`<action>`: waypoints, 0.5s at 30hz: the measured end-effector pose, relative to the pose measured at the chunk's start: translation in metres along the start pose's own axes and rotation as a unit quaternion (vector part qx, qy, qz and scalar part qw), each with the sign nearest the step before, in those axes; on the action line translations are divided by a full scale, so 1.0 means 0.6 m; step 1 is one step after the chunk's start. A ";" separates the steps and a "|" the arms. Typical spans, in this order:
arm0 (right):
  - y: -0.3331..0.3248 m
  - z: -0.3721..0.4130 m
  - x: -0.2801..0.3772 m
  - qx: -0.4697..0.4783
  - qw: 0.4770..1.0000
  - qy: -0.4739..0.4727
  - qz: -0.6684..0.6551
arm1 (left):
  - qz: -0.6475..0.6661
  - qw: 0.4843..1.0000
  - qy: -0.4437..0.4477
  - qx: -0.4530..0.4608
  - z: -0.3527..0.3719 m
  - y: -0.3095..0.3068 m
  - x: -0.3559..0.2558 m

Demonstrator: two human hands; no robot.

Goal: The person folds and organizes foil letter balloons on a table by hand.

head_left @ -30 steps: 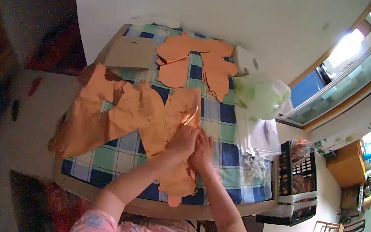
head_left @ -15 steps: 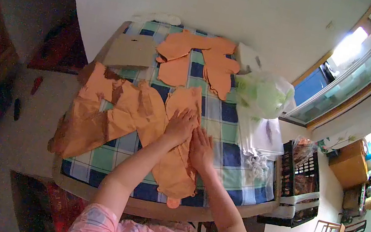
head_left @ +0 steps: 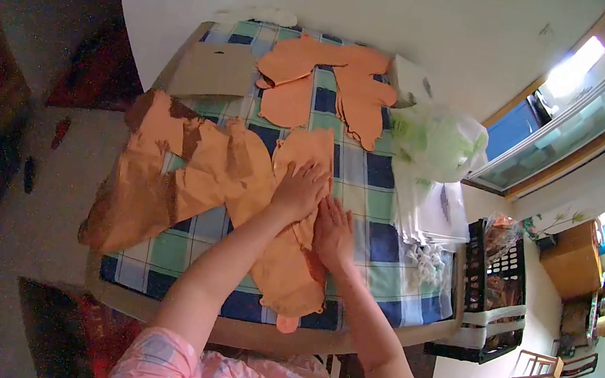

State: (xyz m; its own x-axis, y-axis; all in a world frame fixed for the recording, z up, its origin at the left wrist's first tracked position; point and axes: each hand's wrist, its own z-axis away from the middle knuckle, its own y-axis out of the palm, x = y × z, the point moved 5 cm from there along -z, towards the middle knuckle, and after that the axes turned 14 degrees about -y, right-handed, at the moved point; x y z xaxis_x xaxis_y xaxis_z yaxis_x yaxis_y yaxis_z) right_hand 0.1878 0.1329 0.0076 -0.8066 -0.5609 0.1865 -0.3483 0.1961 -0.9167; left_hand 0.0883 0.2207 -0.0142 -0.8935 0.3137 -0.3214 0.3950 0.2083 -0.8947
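A flat orange, thin-sheet piece (head_left: pixel 290 280) with a rounded, tabbed outline lies folded lengthwise on the checked tablecloth, in front of me. My left hand (head_left: pixel 301 189) rests flat on its upper half, fingers stretched out. Along its right edge lies my right hand (head_left: pixel 333 235), palm down and fingers extended, right beside the left hand. To the left, a larger crinkled orange-brown sheet (head_left: pixel 149 186) spreads out and meets the piece under my hands. Further back are several similar flat orange pieces (head_left: pixel 285 101), some stacked.
A cardboard piece (head_left: pixel 214 72) lies at the back left. On the right side of the table (head_left: pixel 394 310) are a clear plastic bag (head_left: pixel 444 145) with green print and a stack of white plastic bags (head_left: pixel 440 213). A black crate (head_left: pixel 501 281) stands beside the table.
The view has shifted slightly, so the things on the table appear a little higher. Both hands stay flat on the orange piece in nearly the same place.
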 end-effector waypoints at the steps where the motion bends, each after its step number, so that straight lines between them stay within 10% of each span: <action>1: 0.003 -0.002 -0.008 0.004 1.000 0.003 -0.015 | 0.003 1.000 -0.001 0.003 -0.001 0.001 0.001; 5: 0.008 -0.044 -0.078 -0.102 0.988 -0.010 -0.112 | 0.002 1.000 -0.005 0.004 0.005 -0.015 -0.003; 15: 0.028 -0.104 -0.107 -0.021 0.997 -0.065 0.027 | 0.004 1.000 -0.014 0.014 0.005 -0.018 -0.005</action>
State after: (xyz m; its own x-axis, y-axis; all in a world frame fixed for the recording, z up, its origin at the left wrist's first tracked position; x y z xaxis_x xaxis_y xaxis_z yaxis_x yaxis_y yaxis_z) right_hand 0.2038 0.2220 0.0023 -0.7565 -0.6482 0.0871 -0.3285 0.2613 -0.9077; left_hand 0.0860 0.2145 -0.0049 -0.8962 0.2882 -0.3372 0.3967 0.1804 -0.9001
